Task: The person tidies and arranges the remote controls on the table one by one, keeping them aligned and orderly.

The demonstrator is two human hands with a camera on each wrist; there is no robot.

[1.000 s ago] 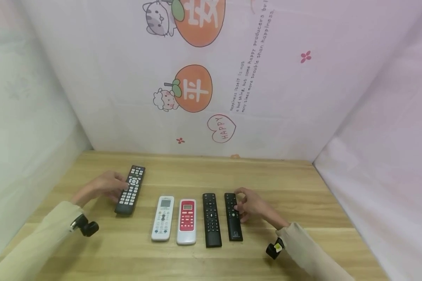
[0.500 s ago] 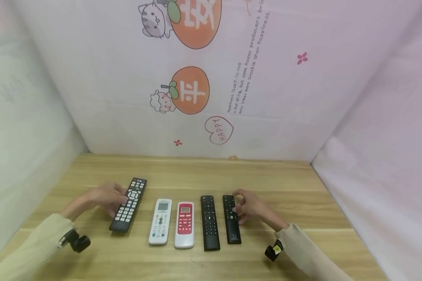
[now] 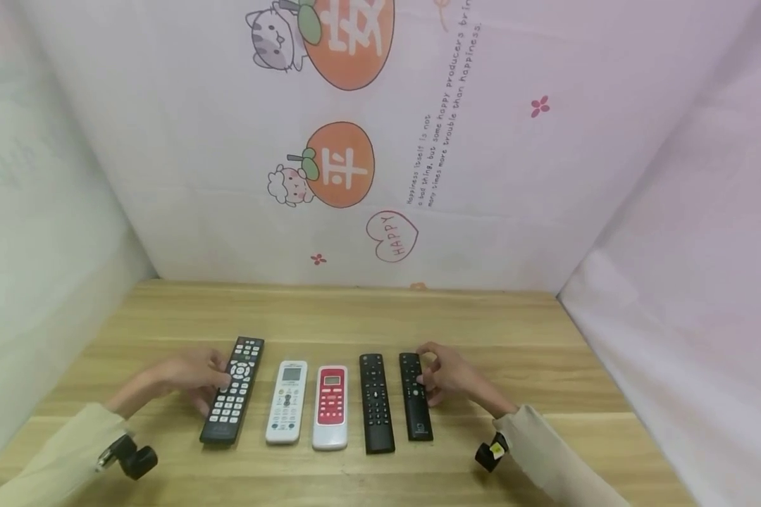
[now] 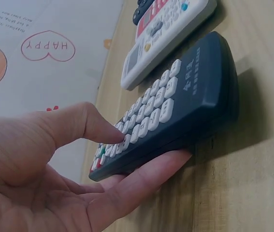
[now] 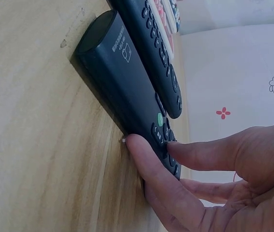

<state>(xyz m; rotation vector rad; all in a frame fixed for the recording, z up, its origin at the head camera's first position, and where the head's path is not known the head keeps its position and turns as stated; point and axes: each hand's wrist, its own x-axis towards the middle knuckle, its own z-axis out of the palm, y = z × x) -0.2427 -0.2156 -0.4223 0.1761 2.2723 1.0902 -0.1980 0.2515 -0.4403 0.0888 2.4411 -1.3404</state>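
Observation:
My left hand (image 3: 193, 377) grips a black remote control (image 3: 233, 391) with white buttons, thumb on its keys and fingers under its edge. In the left wrist view this remote (image 4: 175, 106) is tilted, and a shadow falls on the wood beside it. At the right end of the row, my right hand (image 3: 447, 373) holds a slim black remote (image 3: 416, 398) lying on the table. The right wrist view shows the thumb over its buttons and a fingertip along its side. Between the hands lie a white remote (image 3: 287, 405), a red-and-white remote (image 3: 330, 408) and a longer black remote (image 3: 377, 405).
The remotes lie in a rough row on a wood-grain table (image 3: 495, 317). A white printed cloth (image 3: 482, 239) rises behind the table, with pale cloth walls at both sides. A small black camera sits on each sleeve.
My left hand has brought the black remote with white buttons nearer to me, level with the row. The right hand stays on the slim black remote; the head view shifts slightly.

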